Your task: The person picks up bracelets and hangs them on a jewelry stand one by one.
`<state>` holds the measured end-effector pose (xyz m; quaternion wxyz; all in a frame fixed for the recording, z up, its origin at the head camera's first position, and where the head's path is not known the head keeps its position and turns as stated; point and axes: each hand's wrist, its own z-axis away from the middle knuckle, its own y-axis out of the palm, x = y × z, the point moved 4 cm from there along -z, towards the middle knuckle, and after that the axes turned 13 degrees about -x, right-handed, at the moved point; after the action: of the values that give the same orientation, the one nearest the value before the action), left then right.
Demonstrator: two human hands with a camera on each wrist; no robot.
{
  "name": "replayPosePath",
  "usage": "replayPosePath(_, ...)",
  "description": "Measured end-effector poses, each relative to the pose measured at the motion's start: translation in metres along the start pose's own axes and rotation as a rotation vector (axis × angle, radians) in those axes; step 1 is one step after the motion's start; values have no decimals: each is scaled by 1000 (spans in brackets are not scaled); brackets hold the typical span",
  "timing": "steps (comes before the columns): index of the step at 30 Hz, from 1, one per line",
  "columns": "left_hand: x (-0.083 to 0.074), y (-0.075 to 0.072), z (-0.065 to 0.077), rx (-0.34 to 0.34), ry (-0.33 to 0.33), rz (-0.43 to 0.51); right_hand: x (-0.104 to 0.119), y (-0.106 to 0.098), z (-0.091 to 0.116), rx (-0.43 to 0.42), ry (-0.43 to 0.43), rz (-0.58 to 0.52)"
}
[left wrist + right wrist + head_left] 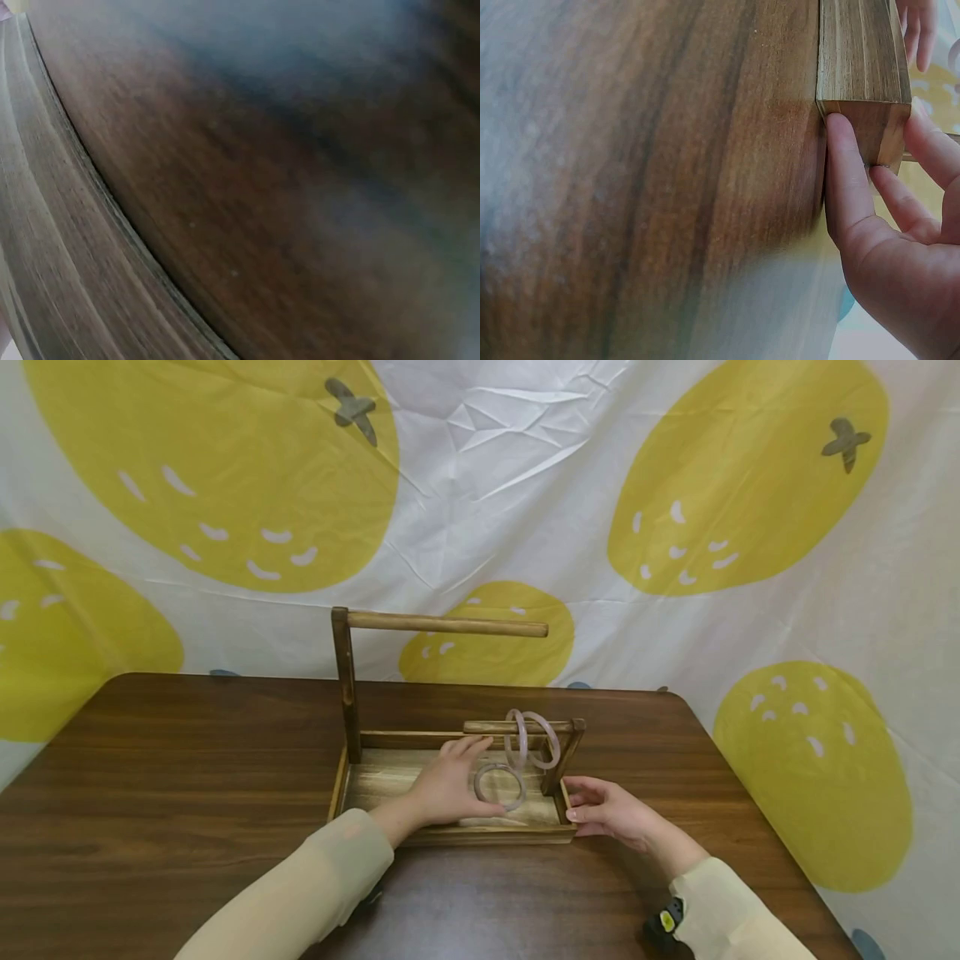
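A wooden jewelry stand has a tray base, a tall arm at the left and a lower arm at the right. Two pale pink bangles, one beside the other, hang on the lower arm. Over the tray, my left hand holds a greyish, see-through bangle by its edge, thumb at the bottom. My right hand grips the tray's right end, its thumb and fingers spread over the end wall. The left wrist view shows mainly the tray's side.
The stand sits on a dark brown wooden table. Behind the table hangs a white cloth printed with big yellow fruits. The tall arm's free end points right, above and behind the lower arm.
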<state>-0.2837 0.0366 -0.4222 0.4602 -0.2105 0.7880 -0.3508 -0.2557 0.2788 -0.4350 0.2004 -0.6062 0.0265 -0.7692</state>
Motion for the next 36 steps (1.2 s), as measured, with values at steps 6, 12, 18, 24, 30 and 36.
replayPosePath(6, -3, 7, -3, 39, 45, -61, 0, -1, 0, -5, 1, 3)
replayPosePath(12, -4, 18, -8, 66, 125, -170, -1, -2, 1, -4, 2, 6)
replayPosePath(18, -7, 23, -10, 86, 157, -227, -1, -1, 2, -1, 4, -1)
replayPosePath(24, -9, 25, -12, 112, 182, -276, -1, -1, 2, 7, 1, -2)
replayPosePath(30, -9, 27, -15, 136, 181, -304, -1, -1, 1, 8, -1, -2)
replayPosePath(36, -8, 28, -17, 192, 169, -317, -1, -2, 0, 9, 0, -4)
